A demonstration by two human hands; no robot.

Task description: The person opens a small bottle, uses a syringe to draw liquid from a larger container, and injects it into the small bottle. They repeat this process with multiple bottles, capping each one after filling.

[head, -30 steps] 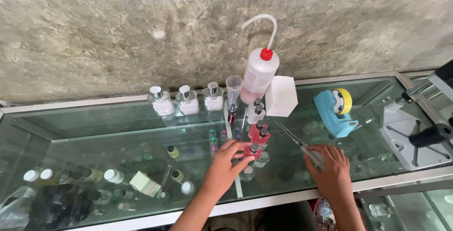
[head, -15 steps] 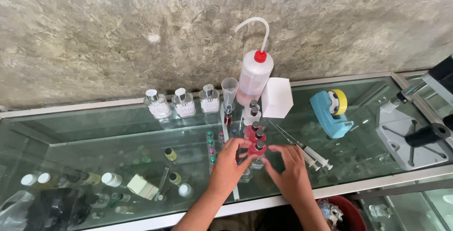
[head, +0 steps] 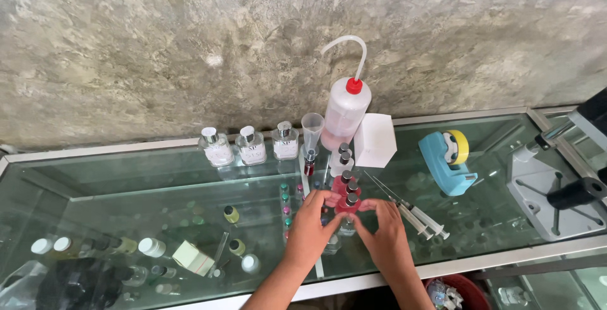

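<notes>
The small bottle between the hands holds red liquid under a dark cap, as does the one behind it. The wash bottle is milky white with a red cap and pinkish contents. The tape dispenser is light blue, carrying a yellow roll. The three square bottles are clear with silver caps. The paper card is white. The wall is mottled grey-brown.

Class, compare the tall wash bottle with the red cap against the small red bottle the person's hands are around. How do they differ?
The wash bottle is tall and whitish, the small red bottle short and deep red. The wash bottle has a red cap with a long bent spout, the small one a dark collar. The wash bottle stands untouched; both hands, left hand and right hand, touch the small one. Both stand upright on the glass counter.
</notes>
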